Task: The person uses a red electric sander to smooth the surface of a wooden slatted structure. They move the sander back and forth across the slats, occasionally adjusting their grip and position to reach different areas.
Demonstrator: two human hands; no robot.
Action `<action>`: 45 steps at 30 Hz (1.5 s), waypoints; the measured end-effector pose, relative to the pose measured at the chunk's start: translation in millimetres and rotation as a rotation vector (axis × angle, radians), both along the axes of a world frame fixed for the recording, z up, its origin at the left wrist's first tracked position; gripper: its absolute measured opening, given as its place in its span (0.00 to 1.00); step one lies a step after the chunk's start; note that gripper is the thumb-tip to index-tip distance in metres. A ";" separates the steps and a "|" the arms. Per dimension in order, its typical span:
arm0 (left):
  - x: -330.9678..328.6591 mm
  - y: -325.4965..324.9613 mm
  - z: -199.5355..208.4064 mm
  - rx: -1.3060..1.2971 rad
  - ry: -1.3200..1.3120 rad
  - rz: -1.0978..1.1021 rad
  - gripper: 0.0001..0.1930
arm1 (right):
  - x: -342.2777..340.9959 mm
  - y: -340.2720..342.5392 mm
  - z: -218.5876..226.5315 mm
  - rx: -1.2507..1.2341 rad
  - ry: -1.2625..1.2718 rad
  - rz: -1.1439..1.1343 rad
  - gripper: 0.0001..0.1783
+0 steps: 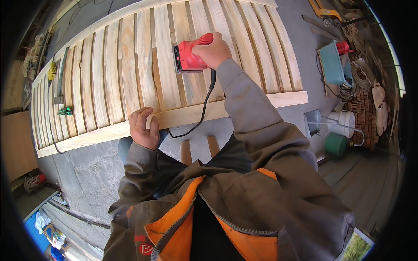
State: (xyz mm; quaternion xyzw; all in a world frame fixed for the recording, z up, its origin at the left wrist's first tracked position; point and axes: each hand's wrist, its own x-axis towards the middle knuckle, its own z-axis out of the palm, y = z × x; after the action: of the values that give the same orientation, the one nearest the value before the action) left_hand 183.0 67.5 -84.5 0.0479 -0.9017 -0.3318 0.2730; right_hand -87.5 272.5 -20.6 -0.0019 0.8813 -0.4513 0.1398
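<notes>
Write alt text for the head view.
A person's right hand grips a red power sander on a slatted wooden panel; the left hand rests on the panel's near rail. A black cord trails from the sander, and a teal bin stands at right.

The red sander (190,56) sits on pale wooden slats (165,69).

bare wood slats (164,56), matt with visible grain, sander housing (190,55) glossy red plastic, cord (213,80) smooth, rubbery, jacket (278,191) matt cloth, floor (91,174) rough, concrete-looking
</notes>
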 end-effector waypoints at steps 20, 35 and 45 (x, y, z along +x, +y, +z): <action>-38.4 -62.8 -49.9 -0.245 -0.280 0.096 0.13 | -158.0 -41.1 -27.1 -0.193 -0.004 0.011 0.47; -42.2 -61.3 -52.3 -0.249 -0.245 0.106 0.12 | -57.6 10.7 -34.3 -0.297 -0.068 -0.025 0.41; -40.4 -60.0 -52.0 -0.277 -0.239 0.113 0.12 | 2.6 28.4 -41.1 -0.287 0.070 -0.035 0.39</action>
State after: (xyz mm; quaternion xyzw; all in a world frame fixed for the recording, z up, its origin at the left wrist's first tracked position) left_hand 142.6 7.4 -136.5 0.0994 -0.9607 -0.1804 0.1862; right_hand -84.9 300.9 -61.7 -0.0222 0.8121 -0.5745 0.0996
